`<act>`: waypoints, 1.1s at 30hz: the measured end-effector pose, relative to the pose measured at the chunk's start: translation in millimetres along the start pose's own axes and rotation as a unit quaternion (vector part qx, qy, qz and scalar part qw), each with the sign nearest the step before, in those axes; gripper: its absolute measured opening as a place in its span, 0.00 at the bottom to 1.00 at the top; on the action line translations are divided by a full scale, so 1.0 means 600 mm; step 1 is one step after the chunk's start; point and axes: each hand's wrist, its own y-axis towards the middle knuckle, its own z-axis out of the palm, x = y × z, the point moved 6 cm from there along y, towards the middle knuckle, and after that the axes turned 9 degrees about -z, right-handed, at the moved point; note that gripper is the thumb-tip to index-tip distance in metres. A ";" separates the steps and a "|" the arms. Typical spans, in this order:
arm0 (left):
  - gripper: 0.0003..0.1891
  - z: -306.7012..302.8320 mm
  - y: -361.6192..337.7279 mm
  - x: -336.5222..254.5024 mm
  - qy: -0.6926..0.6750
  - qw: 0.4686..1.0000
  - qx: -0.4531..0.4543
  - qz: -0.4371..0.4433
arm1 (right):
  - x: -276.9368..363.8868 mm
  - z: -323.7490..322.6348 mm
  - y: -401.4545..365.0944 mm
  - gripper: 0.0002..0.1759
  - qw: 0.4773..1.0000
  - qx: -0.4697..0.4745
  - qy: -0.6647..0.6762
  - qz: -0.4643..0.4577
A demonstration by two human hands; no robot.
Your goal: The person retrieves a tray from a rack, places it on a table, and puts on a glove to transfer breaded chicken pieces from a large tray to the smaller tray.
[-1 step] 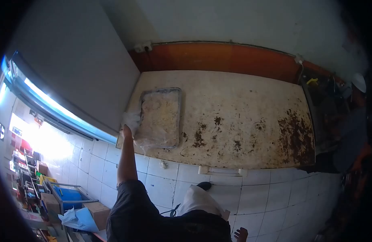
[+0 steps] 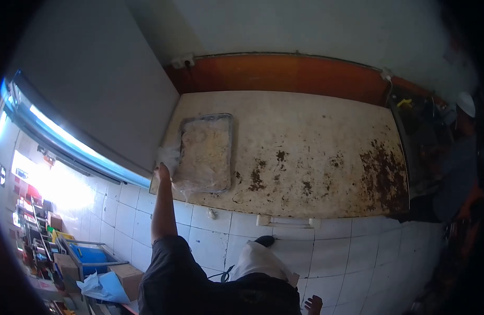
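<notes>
My left hand (image 2: 162,172) reaches forward to the near left corner of the worktable, its fingers closed on a bunched part of the clear plastic film (image 2: 169,156). The film spreads over the left side and near edge of a dark-rimmed rectangular tray (image 2: 231,152). Inside the tray lies a pale, crumbly-looking yellowish layer (image 2: 205,149); what it is I cannot make out. My right hand (image 2: 314,304) hangs low at my side by the bottom edge of the view, fingers a little apart, holding nothing.
The worn worktable (image 2: 299,126) has brown stained patches at right. A tall grey panel (image 2: 110,89) stands at its left. Another person (image 2: 454,173) is at the dark right side. Cardboard boxes (image 2: 129,281) and a blue bin (image 2: 92,254) sit lower left on the tiled floor.
The view has shifted very slightly. At right, the other person's head and body have moved a little. My hands and the tray stay as they were.
</notes>
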 end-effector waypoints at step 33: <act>0.20 0.436 -1.779 1.051 0.324 -0.013 0.548 0.771 | -0.314 -0.828 0.217 0.19 0.669 -0.354 0.639 -0.136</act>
